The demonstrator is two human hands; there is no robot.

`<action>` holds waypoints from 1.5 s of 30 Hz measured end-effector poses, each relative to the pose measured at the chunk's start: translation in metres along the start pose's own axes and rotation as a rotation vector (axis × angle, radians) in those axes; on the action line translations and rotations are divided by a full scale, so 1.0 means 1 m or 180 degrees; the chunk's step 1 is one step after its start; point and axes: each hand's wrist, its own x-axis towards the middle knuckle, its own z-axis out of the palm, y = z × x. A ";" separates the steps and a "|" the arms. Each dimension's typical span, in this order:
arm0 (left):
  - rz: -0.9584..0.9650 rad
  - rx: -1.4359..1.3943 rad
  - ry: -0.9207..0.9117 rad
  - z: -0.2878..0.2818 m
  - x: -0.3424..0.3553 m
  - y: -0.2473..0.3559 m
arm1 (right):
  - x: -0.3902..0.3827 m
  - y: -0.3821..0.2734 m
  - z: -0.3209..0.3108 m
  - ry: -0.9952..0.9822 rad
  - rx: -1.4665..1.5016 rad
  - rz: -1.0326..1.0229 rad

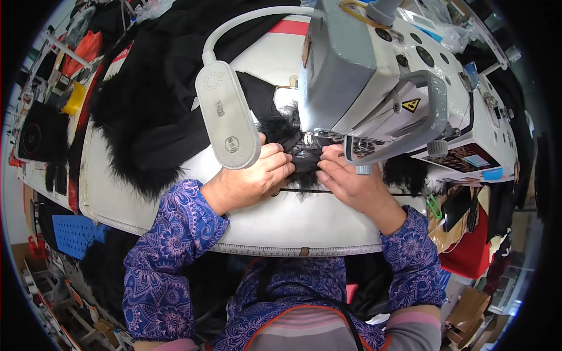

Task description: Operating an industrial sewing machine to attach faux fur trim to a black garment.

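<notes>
My left hand (253, 178) and my right hand (349, 181) pinch a piece of black furry fabric (304, 158) between them, right under the head of a grey sewing machine (374, 76). Both hands rest on the white sewing table (281, 222), fingertips nearly meeting at the fabric in front of the needle area. The needle itself is hidden by the machine head and a white lamp head (227, 120) on a gooseneck that hangs over my left hand. More black fur (146, 111) spreads over the table to the left.
A ruler strip (275, 250) runs along the table's front edge. A yellow tape roll (73, 96) and an orange bag (79, 52) lie at the far left. A blue perforated panel (73, 231) sits below left, red cloth (471, 254) at the lower right.
</notes>
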 end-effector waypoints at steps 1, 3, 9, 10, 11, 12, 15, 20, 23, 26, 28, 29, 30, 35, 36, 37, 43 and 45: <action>0.0017 -0.0048 -0.0052 -0.001 0.001 -0.002 | 0.001 0.000 0.000 0.0054 0.0021 -0.0004; 0.0162 -0.0102 0.0091 -0.003 0.005 -0.004 | 0.002 0.001 -0.001 0.0118 0.0041 -0.0005; 0.0446 -0.0241 0.0325 0.002 0.011 -0.004 | 0.008 0.002 0.002 0.0047 0.0239 -0.0536; 0.0450 -0.0272 0.0258 0.003 0.012 -0.004 | 0.007 0.001 0.003 0.0120 0.0262 -0.0466; 0.0458 -0.0281 0.0252 0.003 0.012 -0.004 | 0.006 0.001 0.004 0.0193 0.0286 -0.0396; 0.0364 -0.0365 0.0189 0.002 0.010 -0.005 | 0.004 0.001 0.004 0.0195 0.0286 -0.0383; 0.0255 -0.0454 0.0128 0.001 0.008 -0.006 | 0.003 -0.001 0.004 0.0040 0.0209 -0.0199; 0.0164 -0.0264 0.0071 -0.001 0.007 -0.002 | 0.004 -0.002 0.002 0.0239 0.0205 -0.0240; 0.0007 -0.0104 0.0079 0.000 0.007 0.000 | 0.003 -0.002 0.002 0.0190 0.0181 -0.0152; -0.0136 0.0018 -0.0023 0.000 0.009 0.001 | 0.004 -0.003 0.000 0.0167 0.0157 -0.0112; -0.0034 -0.0004 -0.0053 0.002 0.007 0.000 | 0.003 -0.002 0.001 0.0176 0.0180 -0.0082; -0.0030 -0.0005 -0.0053 0.001 0.007 -0.001 | 0.003 -0.002 0.002 0.0180 0.0204 -0.0058; 0.0089 -0.0025 -0.0104 0.001 0.007 -0.002 | 0.003 -0.001 0.002 0.0181 0.0202 -0.0056; 0.0165 -0.0288 -0.0195 -0.003 0.010 -0.010 | 0.002 0.005 0.004 0.0146 0.0050 0.0028; 0.0070 -0.0353 -0.0199 -0.003 0.012 -0.011 | 0.001 0.008 0.005 0.0140 0.0050 0.0035; -0.0024 -0.0412 -0.0205 -0.004 0.013 -0.012 | 0.001 0.010 0.005 0.0029 0.0023 0.0182; -0.0326 -0.0171 -0.0466 -0.005 0.016 -0.015 | 0.004 0.021 0.012 -0.0370 0.0005 0.0716; -0.0421 -0.0168 -0.0557 -0.007 0.017 -0.015 | 0.005 0.023 0.015 -0.0364 0.0041 0.0784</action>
